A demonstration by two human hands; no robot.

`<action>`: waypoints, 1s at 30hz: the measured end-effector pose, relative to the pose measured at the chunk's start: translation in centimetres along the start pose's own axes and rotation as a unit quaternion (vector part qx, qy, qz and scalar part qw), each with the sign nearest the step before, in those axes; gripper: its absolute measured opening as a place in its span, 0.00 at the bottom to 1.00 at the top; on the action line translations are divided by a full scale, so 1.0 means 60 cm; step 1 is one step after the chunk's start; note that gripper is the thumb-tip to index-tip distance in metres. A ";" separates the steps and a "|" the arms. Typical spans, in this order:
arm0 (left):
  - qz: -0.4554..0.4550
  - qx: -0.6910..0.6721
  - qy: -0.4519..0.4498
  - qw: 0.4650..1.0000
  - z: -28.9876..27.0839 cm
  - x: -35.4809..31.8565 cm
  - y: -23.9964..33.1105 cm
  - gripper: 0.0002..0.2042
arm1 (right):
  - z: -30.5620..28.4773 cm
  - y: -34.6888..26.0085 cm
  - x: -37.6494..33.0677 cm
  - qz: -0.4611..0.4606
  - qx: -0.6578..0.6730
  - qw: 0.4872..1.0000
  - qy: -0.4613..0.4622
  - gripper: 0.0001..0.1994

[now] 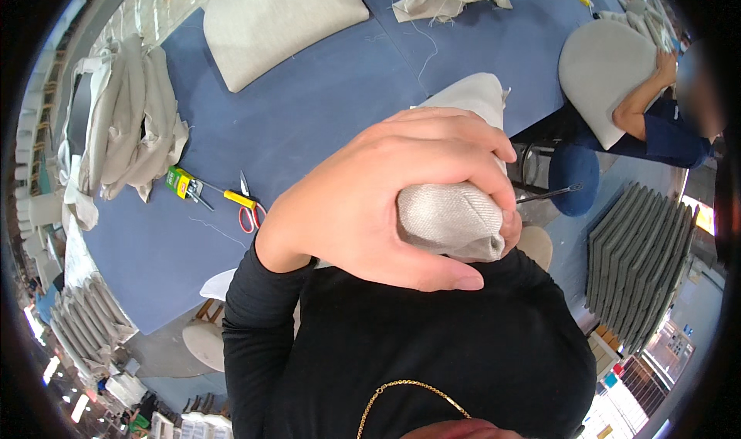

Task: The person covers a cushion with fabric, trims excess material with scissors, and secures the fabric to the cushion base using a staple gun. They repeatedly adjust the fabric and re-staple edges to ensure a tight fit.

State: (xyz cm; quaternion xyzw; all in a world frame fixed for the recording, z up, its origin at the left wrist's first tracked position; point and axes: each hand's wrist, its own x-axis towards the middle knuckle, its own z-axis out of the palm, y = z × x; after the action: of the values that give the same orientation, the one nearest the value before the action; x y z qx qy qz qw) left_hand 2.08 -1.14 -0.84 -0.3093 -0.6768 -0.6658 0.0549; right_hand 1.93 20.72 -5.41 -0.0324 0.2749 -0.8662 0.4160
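Left hand (378, 177) clasped round a beige cushion (449, 215).
Blue table's (309, 123) edge near, scissors (244, 187) well apart; right hand (510, 231): can't tell its grip.

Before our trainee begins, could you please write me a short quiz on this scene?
1. True or false: the left hand is empty.
2. What colour are the handles of the scissors? A, green; B, red; C, black.
3. Fill in the gap: the scissors lie on the blue ____.

Key:
1. False; its grip is around the pale fabric.
2. B.
3. Table.
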 end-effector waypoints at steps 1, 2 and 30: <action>-0.005 0.017 0.001 1.000 0.005 0.000 -0.003 0.33 | 0.000 -0.005 0.002 -0.007 -0.029 1.000 -0.009 0.48; -0.015 0.024 0.008 1.000 0.008 -0.002 -0.006 0.36 | 0.000 -0.007 -0.002 0.008 -0.050 0.998 0.025 0.49; -0.189 0.033 0.116 0.975 0.031 -0.086 0.054 0.47 | -0.062 0.024 -0.029 -0.019 -0.188 0.979 -0.074 0.49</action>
State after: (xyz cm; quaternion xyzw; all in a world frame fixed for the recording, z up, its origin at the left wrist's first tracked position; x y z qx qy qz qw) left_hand 8.43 -1.45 -0.74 -0.0943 -0.7335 -0.6729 0.0167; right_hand 2.99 22.94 -8.97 -0.1797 0.4002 -0.8022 0.4050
